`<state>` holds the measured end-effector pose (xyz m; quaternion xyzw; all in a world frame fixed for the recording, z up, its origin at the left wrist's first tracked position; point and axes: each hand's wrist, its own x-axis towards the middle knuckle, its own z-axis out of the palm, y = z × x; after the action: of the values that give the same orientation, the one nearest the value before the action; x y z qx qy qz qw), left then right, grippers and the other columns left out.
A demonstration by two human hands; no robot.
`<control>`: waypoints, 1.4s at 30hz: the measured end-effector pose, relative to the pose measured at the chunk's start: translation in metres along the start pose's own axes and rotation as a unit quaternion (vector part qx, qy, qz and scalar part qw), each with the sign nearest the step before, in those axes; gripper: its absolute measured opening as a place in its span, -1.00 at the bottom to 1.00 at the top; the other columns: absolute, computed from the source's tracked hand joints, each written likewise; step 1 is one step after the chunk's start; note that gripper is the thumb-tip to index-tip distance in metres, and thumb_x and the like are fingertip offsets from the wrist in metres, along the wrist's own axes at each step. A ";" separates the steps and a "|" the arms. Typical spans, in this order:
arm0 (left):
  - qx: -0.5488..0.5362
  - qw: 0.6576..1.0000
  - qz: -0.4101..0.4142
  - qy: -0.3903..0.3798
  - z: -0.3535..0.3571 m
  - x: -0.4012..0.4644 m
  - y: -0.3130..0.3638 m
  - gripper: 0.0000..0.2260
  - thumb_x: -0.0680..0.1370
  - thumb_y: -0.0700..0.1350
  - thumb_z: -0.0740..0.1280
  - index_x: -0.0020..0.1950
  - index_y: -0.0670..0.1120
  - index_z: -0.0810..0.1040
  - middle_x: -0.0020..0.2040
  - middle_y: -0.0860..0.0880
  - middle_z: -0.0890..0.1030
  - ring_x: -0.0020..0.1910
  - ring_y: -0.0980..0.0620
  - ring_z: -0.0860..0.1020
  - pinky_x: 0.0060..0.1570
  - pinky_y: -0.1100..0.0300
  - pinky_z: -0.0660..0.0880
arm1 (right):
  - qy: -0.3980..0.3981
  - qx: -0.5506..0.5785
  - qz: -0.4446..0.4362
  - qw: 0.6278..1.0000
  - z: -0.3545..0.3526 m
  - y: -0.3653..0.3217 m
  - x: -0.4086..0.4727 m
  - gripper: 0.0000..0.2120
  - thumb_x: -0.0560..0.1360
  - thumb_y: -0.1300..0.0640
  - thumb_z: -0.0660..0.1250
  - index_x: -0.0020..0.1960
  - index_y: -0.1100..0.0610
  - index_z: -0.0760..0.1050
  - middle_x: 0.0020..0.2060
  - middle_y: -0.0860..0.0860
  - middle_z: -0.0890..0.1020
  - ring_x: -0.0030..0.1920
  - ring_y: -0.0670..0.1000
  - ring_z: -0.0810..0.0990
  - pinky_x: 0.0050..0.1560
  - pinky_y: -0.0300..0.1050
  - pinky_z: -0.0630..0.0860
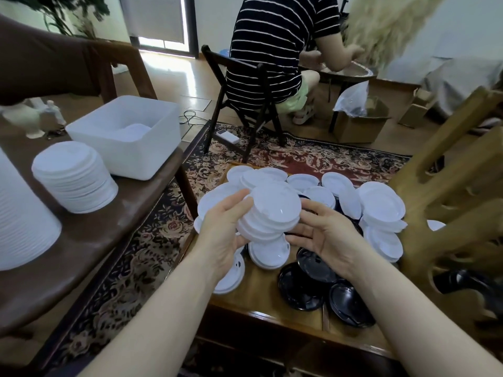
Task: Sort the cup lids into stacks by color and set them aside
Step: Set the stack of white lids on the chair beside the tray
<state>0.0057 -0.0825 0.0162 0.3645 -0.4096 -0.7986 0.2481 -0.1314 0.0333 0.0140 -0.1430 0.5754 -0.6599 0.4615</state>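
Observation:
Between my two hands I hold a short stack of white cup lids (273, 213) above a low wooden table (269, 306). My left hand (226, 229) grips the stack's left side with fingers curled under it. My right hand (326, 235) cups its right side, fingers spread. Beneath and behind lies a loose heap of white lids (381, 205). Several black lids (324, 284) lie on the table in front of my right wrist. A tidy stack of white lids (73, 178) stands on the brown bench at left.
A white plastic bin (128, 131) with white lids inside sits on the bench (89, 235), and a tall white stack (19, 216) stands at the far left. A wooden chair frame (449, 191) rises at right. A person in a striped shirt (275, 47) sits behind on a folding chair.

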 end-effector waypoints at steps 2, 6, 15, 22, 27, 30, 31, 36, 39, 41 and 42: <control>0.013 1.000 0.006 0.005 -0.003 0.002 -0.001 -0.63 0.58 -0.10 0.39 0.39 -0.06 0.53 0.26 -0.07 0.64 0.21 -0.04 0.61 0.09 0.02 0.61 | -0.010 -0.061 -0.015 0.998 0.001 0.000 -0.002 -0.71 0.58 0.30 0.27 0.28 0.17 0.45 -0.06 0.19 0.65 -0.17 0.08 0.66 -0.26 -0.07 0.62; 0.021 1.000 -0.005 0.012 -0.008 0.004 0.004 -0.79 0.54 -0.14 0.43 0.16 0.01 0.62 0.22 -0.04 0.64 0.23 -0.06 0.60 0.22 -0.11 0.55 | -0.023 -0.228 -0.062 0.971 -0.002 0.000 -0.005 -0.50 0.44 0.22 0.43 0.34 0.05 0.41 0.21 0.14 0.56 0.09 0.09 0.63 0.00 0.08 0.61; 0.036 0.998 -0.030 -0.039 -0.001 0.000 -0.005 -0.75 0.54 -0.08 0.43 0.22 -0.04 0.64 0.20 -0.09 0.67 0.21 -0.11 0.62 0.17 -0.13 0.58 | -0.104 -0.445 -0.197 0.867 -0.003 0.001 -0.015 -0.25 0.41 0.09 0.54 0.47 -0.18 0.25 0.40 -0.30 0.31 0.41 -0.35 0.23 0.45 -0.12 0.27; -0.014 0.997 -0.036 -0.066 0.003 -0.004 -0.004 -0.80 0.62 -0.04 0.28 0.05 -0.09 0.67 -0.12 -0.03 0.73 -0.20 0.02 0.69 -0.28 0.11 0.63 | -0.037 -0.438 -0.224 0.869 0.004 0.013 -0.005 -0.25 0.30 -0.14 0.57 0.40 -0.17 0.32 0.28 -0.31 0.38 0.28 -0.30 0.36 0.23 -0.28 0.34; -0.006 0.997 -0.021 -0.068 0.004 -0.005 -0.006 -0.71 0.62 -0.09 0.31 0.34 -0.01 0.56 0.25 -0.04 0.64 0.17 -0.03 0.64 -0.27 0.17 0.61 | -0.010 -0.444 -0.223 0.868 0.007 0.016 -0.005 -0.27 0.21 -0.30 0.53 0.27 -0.28 0.27 0.23 -0.32 0.35 0.27 -0.32 0.34 0.20 -0.26 0.37; -0.007 0.998 -0.008 -0.067 0.005 -0.005 -0.008 -0.67 0.60 -0.19 0.32 0.37 0.00 0.54 0.29 -0.06 0.61 0.25 -0.05 0.59 -0.28 0.21 0.59 | 0.007 -0.452 -0.220 0.864 0.010 0.018 -0.007 -0.29 0.27 -0.19 0.56 0.27 -0.21 0.24 0.21 -0.27 0.33 0.22 -0.35 0.34 0.17 -0.27 0.36; -0.007 0.998 -0.004 -0.068 0.005 -0.004 -0.009 -0.66 0.60 -0.19 0.33 0.37 0.00 0.54 0.29 -0.07 0.61 0.27 -0.06 0.58 -0.28 0.22 0.59 | 0.007 -0.456 -0.222 0.862 0.010 0.018 -0.008 -0.29 0.28 -0.18 0.56 0.28 -0.20 0.23 0.22 -0.26 0.33 0.22 -0.34 0.34 0.16 -0.28 0.36; -0.003 0.997 -0.004 -0.075 0.001 0.002 -0.009 -0.67 0.60 -0.20 0.34 0.36 -0.02 0.53 0.29 -0.11 0.61 0.30 -0.11 0.57 -0.19 0.16 0.62 | -0.023 -0.447 -0.234 0.863 0.004 0.017 -0.006 -0.28 0.32 -0.11 0.57 0.33 -0.19 0.24 0.28 -0.22 0.33 0.33 -0.26 0.31 0.26 -0.28 0.35; 0.003 0.995 -0.011 -0.097 -0.004 0.005 -0.005 -0.68 0.57 -0.23 0.37 0.31 0.01 0.54 0.25 -0.15 0.64 0.23 -0.13 0.62 -0.15 0.14 0.63 | -0.021 -0.437 -0.257 0.861 0.002 0.017 -0.004 -0.26 0.30 -0.10 0.58 0.35 -0.20 0.26 0.28 -0.23 0.35 0.36 -0.21 0.32 0.31 -0.20 0.37; 0.029 0.995 -0.007 -0.095 -0.005 0.007 -0.002 -0.67 0.57 -0.22 0.38 0.31 0.00 0.56 0.24 -0.15 0.64 0.21 -0.13 0.63 -0.15 0.13 0.63 | -0.026 -0.434 -0.256 0.863 0.001 0.019 -0.002 -0.24 0.28 -0.16 0.58 0.37 -0.21 0.27 0.26 -0.25 0.36 0.35 -0.19 0.36 0.31 -0.13 0.41; 0.045 0.996 -0.001 -0.083 -0.006 0.007 0.000 -0.68 0.56 -0.22 0.39 0.30 -0.01 0.57 0.23 -0.15 0.64 0.18 -0.12 0.64 -0.16 0.13 0.64 | -0.030 -0.434 -0.251 0.865 0.001 0.020 -0.001 -0.23 0.28 -0.20 0.56 0.38 -0.21 0.26 0.27 -0.25 0.36 0.34 -0.18 0.38 0.30 -0.09 0.44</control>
<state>0.0064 -0.0897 0.0109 0.3080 -0.4639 -0.8071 0.1961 -0.1212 0.0348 -0.0034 -0.4883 0.7340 -0.4326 0.1886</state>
